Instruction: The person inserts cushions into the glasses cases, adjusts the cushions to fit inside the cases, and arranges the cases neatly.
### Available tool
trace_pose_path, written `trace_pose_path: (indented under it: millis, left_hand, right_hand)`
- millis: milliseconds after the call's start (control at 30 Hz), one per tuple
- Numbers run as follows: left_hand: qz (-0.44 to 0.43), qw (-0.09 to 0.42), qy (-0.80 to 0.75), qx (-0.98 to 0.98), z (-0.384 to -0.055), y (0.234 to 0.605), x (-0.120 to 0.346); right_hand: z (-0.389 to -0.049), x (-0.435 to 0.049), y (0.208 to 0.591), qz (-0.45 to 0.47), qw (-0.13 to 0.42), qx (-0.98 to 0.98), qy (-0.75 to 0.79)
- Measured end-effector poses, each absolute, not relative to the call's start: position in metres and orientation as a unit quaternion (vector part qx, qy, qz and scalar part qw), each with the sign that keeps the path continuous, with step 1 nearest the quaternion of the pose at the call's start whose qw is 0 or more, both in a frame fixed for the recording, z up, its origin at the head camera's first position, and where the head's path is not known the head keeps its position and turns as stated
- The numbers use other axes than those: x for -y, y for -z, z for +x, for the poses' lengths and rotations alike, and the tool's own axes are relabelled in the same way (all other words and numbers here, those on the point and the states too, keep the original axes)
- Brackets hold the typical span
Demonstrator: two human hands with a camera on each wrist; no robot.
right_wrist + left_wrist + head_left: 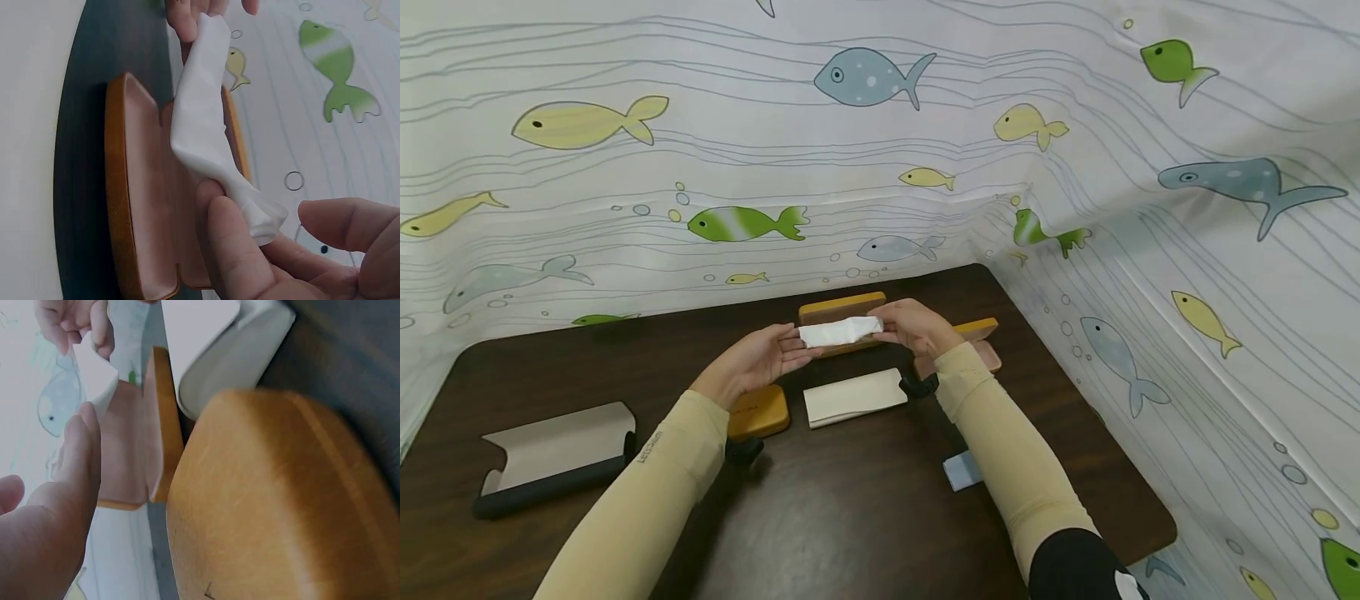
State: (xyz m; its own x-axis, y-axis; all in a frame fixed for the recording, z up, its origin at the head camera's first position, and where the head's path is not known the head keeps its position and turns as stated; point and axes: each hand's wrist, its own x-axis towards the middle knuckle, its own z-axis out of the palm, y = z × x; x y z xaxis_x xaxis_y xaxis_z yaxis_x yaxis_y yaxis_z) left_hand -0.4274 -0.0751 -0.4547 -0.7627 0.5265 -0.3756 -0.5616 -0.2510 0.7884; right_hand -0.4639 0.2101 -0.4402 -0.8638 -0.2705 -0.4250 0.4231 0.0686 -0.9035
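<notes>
Between my two hands stretches a folded white cloth (841, 332), twisted near one end. The fingers of my left hand (762, 358) reach out straight under one end of it, the thumb standing apart. At the other end, my right hand (917, 323) holds the cloth among its bent fingers, its thumb off to the side in the right wrist view. Behind and below the cloth lies an open orange glasses case (144, 187) with a pink lining. A shut orange case (269, 487) is under my left wrist.
A folded cream pouch (856, 398) lies in front of the open case. Another open case (988, 354) stands partly behind my right arm. Close to that forearm is a light blue folded cloth (961, 472). An opened grey case (565, 442) with a dark edge lies at left.
</notes>
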Motion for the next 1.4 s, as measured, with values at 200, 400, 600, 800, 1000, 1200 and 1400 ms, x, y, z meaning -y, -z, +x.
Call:
trace_pose_path:
  millis: [200, 400, 600, 800, 1000, 1200, 1400]
  left_hand:
    - [-0.059, 0.338, -0.787, -0.513, -0.443, 0.461, 0.072]
    - [-0.06, 0.345, -0.771, -0.532, -0.45, 0.472, 0.067]
    - [-0.06, 0.335, -0.762, -0.551, -0.449, 0.475, 0.067]
    - [-0.07, 0.32, -0.751, -0.573, -0.448, 0.473, 0.071]
    - [-0.058, 0.312, -0.738, -0.596, -0.446, 0.468, 0.075]
    - [-0.042, 0.302, -0.72, -0.623, -0.447, 0.465, 0.078]
    - [-0.029, 0.312, -0.717, -0.623, -0.448, 0.466, 0.077]
  right_hand:
    - [-0.479, -0.201, 0.447, 0.076, 0.259, -0.7, 0.662]
    - [-0.485, -0.198, 0.45, 0.084, 0.257, -0.74, 0.615]
    - [-0.485, -0.2, 0.451, 0.1, 0.248, -0.754, 0.6]
    - [-0.486, -0.201, 0.451, 0.095, 0.251, -0.761, 0.591]
    - [-0.482, -0.203, 0.444, 0.088, 0.237, -0.77, 0.586]
    - [-0.482, -0.204, 0.439, 0.083, 0.233, -0.786, 0.566]
    - [-0.487, -0.209, 0.462, 0.04, 0.231, -0.779, 0.582]
